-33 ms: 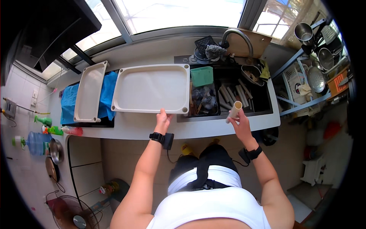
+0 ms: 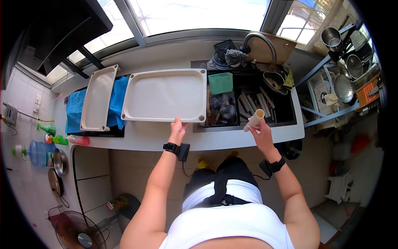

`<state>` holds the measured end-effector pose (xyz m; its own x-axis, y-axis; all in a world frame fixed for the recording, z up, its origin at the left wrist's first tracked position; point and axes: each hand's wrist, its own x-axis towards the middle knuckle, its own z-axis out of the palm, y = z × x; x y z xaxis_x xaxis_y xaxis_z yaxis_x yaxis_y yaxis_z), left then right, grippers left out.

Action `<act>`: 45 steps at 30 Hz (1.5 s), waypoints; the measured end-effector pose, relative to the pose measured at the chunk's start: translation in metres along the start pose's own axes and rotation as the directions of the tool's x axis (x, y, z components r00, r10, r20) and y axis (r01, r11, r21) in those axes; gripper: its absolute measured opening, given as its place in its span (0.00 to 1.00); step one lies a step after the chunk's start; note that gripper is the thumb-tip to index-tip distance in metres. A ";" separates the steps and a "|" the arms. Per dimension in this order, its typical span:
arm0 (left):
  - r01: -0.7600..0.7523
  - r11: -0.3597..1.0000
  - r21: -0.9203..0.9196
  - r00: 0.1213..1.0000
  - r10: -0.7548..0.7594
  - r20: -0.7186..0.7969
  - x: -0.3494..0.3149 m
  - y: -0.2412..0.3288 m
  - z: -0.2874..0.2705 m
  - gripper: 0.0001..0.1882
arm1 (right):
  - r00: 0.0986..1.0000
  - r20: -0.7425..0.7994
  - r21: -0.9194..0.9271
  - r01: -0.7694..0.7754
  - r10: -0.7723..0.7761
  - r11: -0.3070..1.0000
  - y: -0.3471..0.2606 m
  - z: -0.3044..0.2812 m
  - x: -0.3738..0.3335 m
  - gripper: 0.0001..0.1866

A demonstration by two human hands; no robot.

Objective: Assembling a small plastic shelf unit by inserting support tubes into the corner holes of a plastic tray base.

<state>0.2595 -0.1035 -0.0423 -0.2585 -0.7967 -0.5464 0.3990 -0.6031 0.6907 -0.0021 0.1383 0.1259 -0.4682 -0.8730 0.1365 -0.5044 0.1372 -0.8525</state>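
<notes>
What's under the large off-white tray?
White countertop shows in front of the large off-white tray by the left hand, and blue sheeting along the tray's left edge. The tray covers what is directly beneath, so whether the sheeting continues there can't be told.

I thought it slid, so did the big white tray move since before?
No, not visibly: the big white tray, with the left hand at its front edge, keeps its place beside the sink.

You are facing free room over the near counter point(image 2: 219, 140), with the large tray point(image 2: 166, 95) blocking left and the faucet point(image 2: 258, 35) arching far right.
</notes>
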 end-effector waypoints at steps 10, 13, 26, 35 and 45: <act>-0.017 0.997 -0.077 0.993 0.008 -0.115 0.018 0.017 -0.008 0.21 | 0.973 0.160 0.179 0.135 -0.164 0.975 -0.067 0.067 0.076 0.20; -0.018 0.996 -0.089 0.997 0.011 -0.081 0.023 0.012 -0.012 0.22 | 0.957 0.209 0.187 0.165 -0.203 0.968 -0.065 0.105 0.091 0.23; -0.029 0.999 -0.027 0.996 0.026 -0.086 0.024 0.007 -0.010 0.22 | 0.920 0.306 0.188 0.192 -0.243 0.963 -0.034 0.173 0.103 0.18; -0.028 0.998 -0.061 0.994 0.022 -0.106 0.028 0.004 -0.013 0.21 | 0.888 0.394 0.039 0.241 -0.237 0.970 -0.044 0.166 0.099 0.18; -0.018 1.000 -0.019 0.994 0.016 -0.105 0.014 0.013 -0.007 0.22 | 0.877 0.380 0.050 0.297 -0.293 0.954 -0.044 0.172 0.109 0.20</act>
<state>0.2671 -0.1220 -0.0442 -0.1584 -0.7975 -0.5822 0.4198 -0.5880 0.6913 0.0938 -0.0437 0.0915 0.0128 -0.9839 0.1781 -0.5836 -0.1520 -0.7977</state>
